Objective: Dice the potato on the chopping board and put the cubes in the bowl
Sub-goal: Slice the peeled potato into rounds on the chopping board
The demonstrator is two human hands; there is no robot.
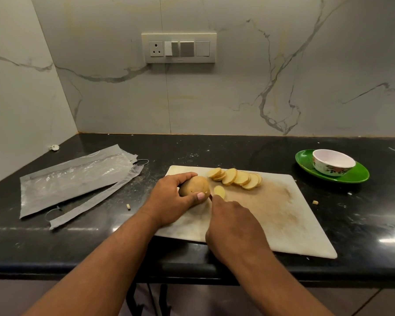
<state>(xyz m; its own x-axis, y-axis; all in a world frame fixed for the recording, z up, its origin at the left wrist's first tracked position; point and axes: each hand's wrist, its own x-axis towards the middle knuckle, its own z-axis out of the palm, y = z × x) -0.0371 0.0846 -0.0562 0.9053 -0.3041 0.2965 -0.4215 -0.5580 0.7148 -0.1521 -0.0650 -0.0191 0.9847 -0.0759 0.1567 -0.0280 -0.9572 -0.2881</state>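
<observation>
Desk (214,147): black, white-flecked. Chopping board (271,215): off-white, brown-stained. Potato (193,185): tan skin; slices (237,177) pale yellow. Bowl (333,165): white, floral band. Saucer (354,175): green. Wall (237,92): grey-veined marble.

Dim, soft light; glare streaks on countertop (385,240)

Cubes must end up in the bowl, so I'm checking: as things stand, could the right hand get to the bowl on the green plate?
Probably yes. The bowl sits open on the green plate at the person's right, with bare counter between it and the right hand; the hand seems occupied slicing.
</observation>
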